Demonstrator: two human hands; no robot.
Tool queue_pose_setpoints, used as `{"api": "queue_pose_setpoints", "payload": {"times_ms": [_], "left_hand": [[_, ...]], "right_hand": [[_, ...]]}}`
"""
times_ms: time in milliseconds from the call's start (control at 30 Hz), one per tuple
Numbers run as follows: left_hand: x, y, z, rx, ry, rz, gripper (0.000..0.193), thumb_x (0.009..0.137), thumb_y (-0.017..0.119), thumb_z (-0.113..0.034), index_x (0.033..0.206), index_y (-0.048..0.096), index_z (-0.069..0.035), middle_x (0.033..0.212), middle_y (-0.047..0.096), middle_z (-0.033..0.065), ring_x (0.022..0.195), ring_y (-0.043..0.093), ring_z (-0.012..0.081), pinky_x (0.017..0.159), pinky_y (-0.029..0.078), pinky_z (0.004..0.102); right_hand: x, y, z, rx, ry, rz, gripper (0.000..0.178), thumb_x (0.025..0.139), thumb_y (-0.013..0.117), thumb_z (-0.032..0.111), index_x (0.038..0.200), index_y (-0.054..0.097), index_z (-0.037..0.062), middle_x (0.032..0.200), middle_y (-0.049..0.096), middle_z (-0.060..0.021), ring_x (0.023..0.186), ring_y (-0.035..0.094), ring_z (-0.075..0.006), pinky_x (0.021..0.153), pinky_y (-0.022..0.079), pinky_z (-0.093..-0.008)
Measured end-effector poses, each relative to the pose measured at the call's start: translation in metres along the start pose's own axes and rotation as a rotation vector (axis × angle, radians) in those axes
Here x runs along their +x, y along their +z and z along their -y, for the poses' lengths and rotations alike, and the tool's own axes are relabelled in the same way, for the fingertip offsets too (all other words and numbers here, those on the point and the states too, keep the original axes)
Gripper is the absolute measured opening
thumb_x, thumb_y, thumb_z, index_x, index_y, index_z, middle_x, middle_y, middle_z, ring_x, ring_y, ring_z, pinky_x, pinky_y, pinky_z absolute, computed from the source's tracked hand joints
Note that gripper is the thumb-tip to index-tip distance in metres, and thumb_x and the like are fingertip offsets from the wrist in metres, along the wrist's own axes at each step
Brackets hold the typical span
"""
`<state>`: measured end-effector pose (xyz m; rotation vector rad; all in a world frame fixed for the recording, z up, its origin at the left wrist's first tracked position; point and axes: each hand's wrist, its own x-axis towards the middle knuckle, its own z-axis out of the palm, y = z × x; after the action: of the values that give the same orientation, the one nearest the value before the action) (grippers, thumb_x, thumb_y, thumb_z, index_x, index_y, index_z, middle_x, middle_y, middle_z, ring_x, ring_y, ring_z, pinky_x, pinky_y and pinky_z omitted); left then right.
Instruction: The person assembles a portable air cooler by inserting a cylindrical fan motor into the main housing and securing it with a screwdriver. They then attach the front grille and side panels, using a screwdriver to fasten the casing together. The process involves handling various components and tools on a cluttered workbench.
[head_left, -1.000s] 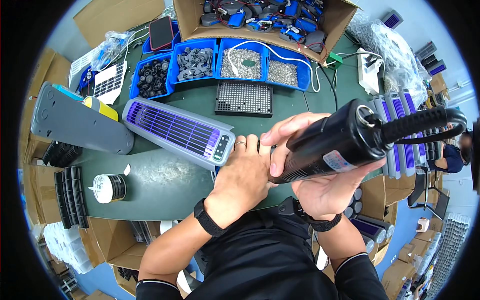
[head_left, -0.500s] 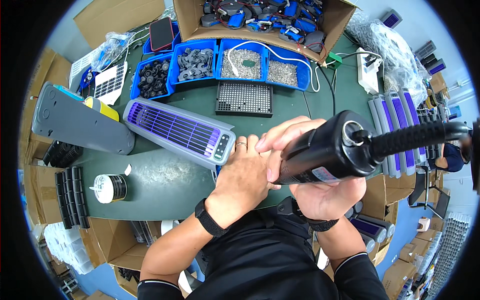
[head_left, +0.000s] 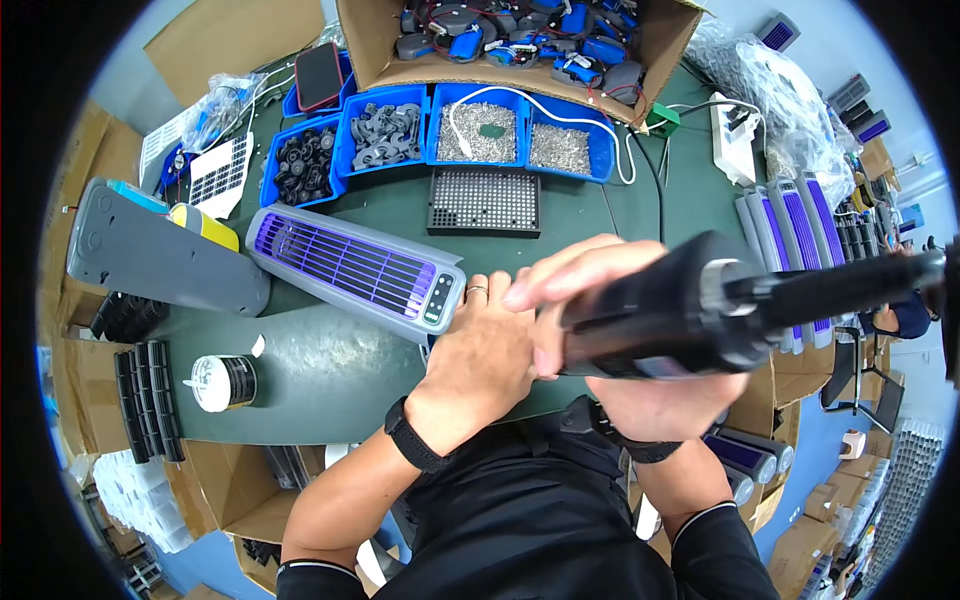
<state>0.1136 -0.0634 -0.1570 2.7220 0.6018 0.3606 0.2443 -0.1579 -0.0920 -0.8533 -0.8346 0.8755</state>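
From my remote seat I see a green tabletop gleaming across its left half! Blue floor spreads off its near right corner, a black chair stands there, and a pale wall rises past the far right corner.

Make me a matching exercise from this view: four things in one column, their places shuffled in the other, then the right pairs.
Things:
1. Black corded tool
2. White-topped tub
3. Perforated tray
4. Purple-grilled unit

Places:
A. Just on the near side of the blue bins
B. Control-panel end beside the left hand
C. In the right hand
D. Near-left part of the green table

Pairs: 1-C, 2-D, 3-A, 4-B
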Motion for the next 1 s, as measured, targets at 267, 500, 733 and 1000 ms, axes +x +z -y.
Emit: {"api": "queue_pose_setpoints", "payload": {"times_ms": [267, 500, 733, 1000], "left_hand": [[0.018, -0.002, -0.029, 0.276, -0.162, 0.165, 0.111, 0.073, 0.092, -0.049, 0.155, 0.039, 0.004, 0.145, 0.055, 0.0245, 0.144, 0.048, 0.0403, 0.121, 0.034, 0.0528], [0.045, 0.024, -0.063, 0.3, -0.144, 0.144, 0.105, 0.079, 0.089, -0.047, 0.158, 0.038, 0.0, 0.152, 0.052, 0.0235, 0.147, 0.045, 0.04, 0.124, 0.031, 0.0549], [0.051, 0.029, -0.064, 0.315, -0.145, 0.13, 0.103, 0.077, 0.09, -0.045, 0.155, 0.04, 0.0, 0.147, 0.054, 0.0235, 0.142, 0.05, 0.0384, 0.12, 0.034, 0.0536], [0.05, 0.028, -0.063, 0.274, -0.119, 0.11, 0.1, 0.075, 0.091, -0.04, 0.153, 0.042, 0.001, 0.142, 0.056, 0.022, 0.134, 0.054, 0.0369, 0.117, 0.035, 0.0511]], "right_hand": [[0.018, -0.063, 0.045, -0.016, -0.399, 0.01, 0.086, 0.105, 0.035, 0.071, 0.119, 0.054, -0.0113, 0.107, 0.063, -0.032, 0.056, 0.061, -0.0236, 0.051, 0.053, -0.0354], [0.014, -0.086, 0.044, -0.043, -0.378, -0.023, 0.094, 0.104, 0.029, 0.076, 0.121, 0.054, -0.0134, 0.11, 0.062, -0.0357, 0.055, 0.061, -0.026, 0.05, 0.053, -0.036], [0.015, -0.089, 0.03, -0.009, -0.359, -0.032, 0.097, 0.104, 0.025, 0.077, 0.118, 0.053, -0.0154, 0.11, 0.062, -0.0377, 0.053, 0.061, -0.0265, 0.05, 0.053, -0.0352], [0.011, -0.085, 0.027, 0.029, -0.278, -0.069, 0.111, 0.095, 0.021, 0.089, 0.116, 0.058, -0.013, 0.109, 0.066, -0.0317, 0.061, 0.064, -0.0248, 0.057, 0.053, -0.0328]]}}
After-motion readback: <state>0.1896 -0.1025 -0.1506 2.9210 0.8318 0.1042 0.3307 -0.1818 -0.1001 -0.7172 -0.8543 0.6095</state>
